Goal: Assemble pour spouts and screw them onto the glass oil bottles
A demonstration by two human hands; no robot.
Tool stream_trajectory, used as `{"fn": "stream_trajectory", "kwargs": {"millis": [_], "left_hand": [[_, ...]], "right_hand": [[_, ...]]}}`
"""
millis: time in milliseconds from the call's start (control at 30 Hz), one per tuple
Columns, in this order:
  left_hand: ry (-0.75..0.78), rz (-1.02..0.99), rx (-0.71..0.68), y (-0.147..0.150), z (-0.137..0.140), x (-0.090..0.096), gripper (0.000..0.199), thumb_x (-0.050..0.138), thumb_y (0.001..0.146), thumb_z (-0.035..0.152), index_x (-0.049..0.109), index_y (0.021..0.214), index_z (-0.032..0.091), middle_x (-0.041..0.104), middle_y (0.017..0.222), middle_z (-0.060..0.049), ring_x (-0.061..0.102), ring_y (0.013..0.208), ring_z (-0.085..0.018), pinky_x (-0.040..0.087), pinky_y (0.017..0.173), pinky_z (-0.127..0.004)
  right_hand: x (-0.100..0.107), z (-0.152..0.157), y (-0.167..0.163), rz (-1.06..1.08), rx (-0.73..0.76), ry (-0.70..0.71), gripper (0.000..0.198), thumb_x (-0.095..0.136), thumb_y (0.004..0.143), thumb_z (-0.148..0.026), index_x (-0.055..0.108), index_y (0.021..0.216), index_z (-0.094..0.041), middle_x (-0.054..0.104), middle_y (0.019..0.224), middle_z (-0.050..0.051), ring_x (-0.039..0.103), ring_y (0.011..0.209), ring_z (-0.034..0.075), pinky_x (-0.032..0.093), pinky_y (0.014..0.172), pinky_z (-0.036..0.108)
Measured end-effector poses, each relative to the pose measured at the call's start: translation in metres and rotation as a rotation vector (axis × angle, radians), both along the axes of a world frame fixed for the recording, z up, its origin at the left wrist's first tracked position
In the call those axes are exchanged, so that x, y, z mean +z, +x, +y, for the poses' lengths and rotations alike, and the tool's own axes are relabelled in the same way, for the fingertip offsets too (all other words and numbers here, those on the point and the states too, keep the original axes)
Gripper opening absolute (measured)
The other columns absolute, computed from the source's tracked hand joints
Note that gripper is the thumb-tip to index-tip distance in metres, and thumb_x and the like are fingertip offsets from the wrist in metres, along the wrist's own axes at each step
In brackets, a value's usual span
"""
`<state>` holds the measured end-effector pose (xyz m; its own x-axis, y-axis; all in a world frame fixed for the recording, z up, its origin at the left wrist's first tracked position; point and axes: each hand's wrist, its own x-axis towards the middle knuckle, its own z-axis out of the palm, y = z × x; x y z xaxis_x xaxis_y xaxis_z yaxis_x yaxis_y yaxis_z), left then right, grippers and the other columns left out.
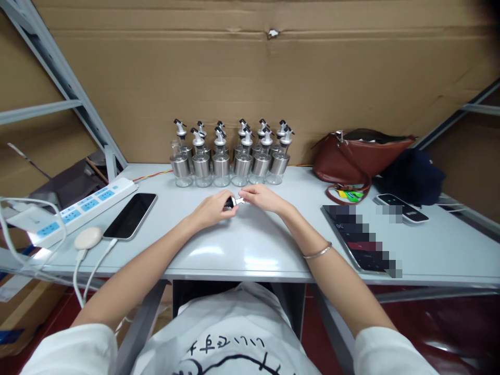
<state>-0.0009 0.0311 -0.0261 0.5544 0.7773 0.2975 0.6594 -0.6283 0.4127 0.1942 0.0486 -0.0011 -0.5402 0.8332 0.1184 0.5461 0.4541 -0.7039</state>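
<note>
My left hand (214,209) is closed around the black ribbed base of an oil bottle pourer (235,201), held sideways just above the table. At the pourer's silvery top end, my right hand (262,198) has its thumb and fingers pinched together; exactly what lies between the fingertips is partly hidden. Behind my hands stand several glass oil bottles with steel bands, in two rows. The front-left bottle (181,169) has an open glass neck with no pourer on it. A neighbouring bottle (201,167) carries a silver and black pourer, as do the others.
To the left lie a power strip (88,208), a phone (130,216) and a round cream charger (88,238) with white cables. A brown bag (355,156), a dark cap (412,174), a white-edged device (402,208) and a partly blurred tablet (353,237) lie right. Cardboard (234,78) backs the table.
</note>
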Motion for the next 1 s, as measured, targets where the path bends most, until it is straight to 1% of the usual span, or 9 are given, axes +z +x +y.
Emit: {"fn": "stream_trajectory", "kwargs": {"millis": [100,167,267,333,433,500,633,833,1000], "left_hand": [[0.009,-0.007,0.010,0.002,-0.001,-0.002,0.022,0.054,0.083,0.034,0.055,0.099,0.019,0.062,0.085,-0.002,0.057,0.069,-0.017,0.042,0.064,-0.027],[0.023,-0.006,0.019,0.002,-0.002,-0.001,0.022,0.058,0.081,0.033,0.053,0.098,0.019,0.062,0.087,-0.002,0.058,0.070,-0.017,0.043,0.068,-0.028],[0.059,-0.015,0.061,0.001,-0.001,0.001,0.022,0.061,0.079,0.028,0.051,0.096,0.019,0.062,0.088,-0.002,0.059,0.072,-0.018,0.042,0.077,-0.032],[0.076,-0.032,0.104,-0.002,0.001,0.003,0.020,0.059,0.081,0.027,0.049,0.096,0.018,0.062,0.088,-0.003,0.059,0.072,-0.019,0.042,0.077,-0.033],[0.095,-0.063,0.170,-0.005,0.003,0.006,0.021,0.059,0.083,0.031,0.049,0.095,0.018,0.062,0.086,-0.003,0.058,0.068,-0.018,0.042,0.075,-0.033],[0.114,-0.073,0.191,-0.005,0.004,0.006,0.021,0.060,0.083,0.034,0.050,0.093,0.018,0.061,0.085,-0.002,0.057,0.066,-0.017,0.042,0.076,-0.032],[0.148,-0.073,0.164,-0.005,0.003,0.005,0.020,0.059,0.083,0.034,0.051,0.094,0.018,0.062,0.086,-0.001,0.057,0.066,-0.016,0.041,0.076,-0.031],[0.115,-0.078,0.100,-0.004,-0.001,0.005,0.020,0.058,0.083,0.033,0.052,0.096,0.019,0.062,0.090,-0.002,0.058,0.067,-0.015,0.042,0.071,-0.029],[0.090,-0.086,0.063,-0.004,-0.002,0.005,0.021,0.057,0.083,0.034,0.053,0.097,0.018,0.062,0.093,-0.004,0.058,0.067,-0.015,0.043,0.069,-0.028]], "right_hand": [[0.002,-0.002,-0.001,-0.041,-0.036,0.049,0.033,0.044,0.086,-0.034,0.047,0.058,-0.017,0.044,0.057,-0.002,0.038,0.058,0.011,0.027,0.062,0.025],[0.001,-0.002,-0.001,-0.063,-0.071,0.075,0.035,0.044,0.087,-0.032,0.045,0.055,-0.018,0.043,0.054,-0.002,0.038,0.057,0.011,0.026,0.061,0.026],[-0.001,0.000,0.002,-0.082,-0.129,0.090,0.043,0.041,0.090,-0.036,0.042,0.051,-0.018,0.039,0.050,-0.002,0.037,0.055,0.012,0.026,0.061,0.027],[-0.002,0.003,0.006,-0.084,-0.153,0.082,0.043,0.041,0.090,-0.038,0.048,0.053,-0.017,0.041,0.051,-0.002,0.039,0.056,0.012,0.027,0.061,0.026],[-0.002,0.007,0.013,-0.090,-0.138,0.047,0.029,0.049,0.085,-0.035,0.061,0.067,-0.015,0.051,0.059,-0.001,0.045,0.059,0.012,0.031,0.061,0.024],[-0.002,0.009,0.018,-0.105,-0.109,0.017,0.020,0.056,0.080,-0.031,0.064,0.075,-0.014,0.057,0.065,0.000,0.049,0.063,0.013,0.035,0.062,0.023],[-0.002,0.011,0.024,-0.156,-0.111,-0.019,0.014,0.055,0.080,-0.024,0.065,0.079,-0.013,0.062,0.069,0.002,0.052,0.064,0.013,0.037,0.064,0.024],[-0.002,0.009,0.032,-0.262,-0.086,-0.178,0.015,0.053,0.078,-0.014,0.060,0.065,-0.015,0.061,0.055,0.001,0.053,0.050,0.011,0.040,0.056,0.023],[-0.001,0.009,0.037,-0.270,-0.071,-0.223,0.012,0.056,0.073,-0.009,0.062,0.065,-0.016,0.057,0.053,-0.002,0.049,0.048,0.010,0.038,0.052,0.023]]}}
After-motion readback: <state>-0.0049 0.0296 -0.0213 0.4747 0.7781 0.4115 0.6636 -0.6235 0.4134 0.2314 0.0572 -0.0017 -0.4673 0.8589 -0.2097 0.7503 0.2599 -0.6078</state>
